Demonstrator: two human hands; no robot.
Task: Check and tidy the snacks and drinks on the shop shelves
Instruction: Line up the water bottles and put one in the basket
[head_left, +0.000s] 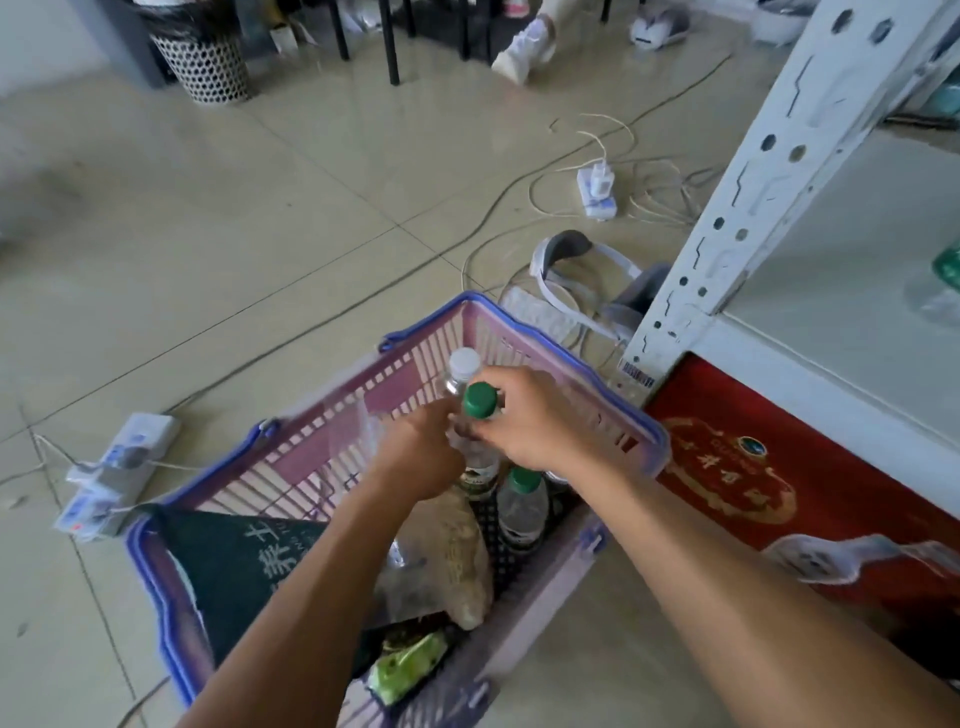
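Reaching over a pink basket (524, 340) with blue rims that stands on the tiled floor (234, 234), the person has both arms above its far end. The right grip (524, 421) is curled tight around the neck of a green-capped bottle (480, 400), thumb and fingers pinching just under the cap. The left grip (421, 452) lies against the clear bottle bodies beside a white-capped bottle (464, 362); its fingertips are hidden, so whether it has closed on that bottle cannot be told. Lower in the basket a second green-capped water bottle (522, 506) stands upright, next to a pale snack bag (460, 551), a dark green bag (234, 566) with white lettering, and a light green packet (410, 665) at the near end. Just right of the basket rises a white metal shelf (779, 171), with a red box (779, 467) beneath it.
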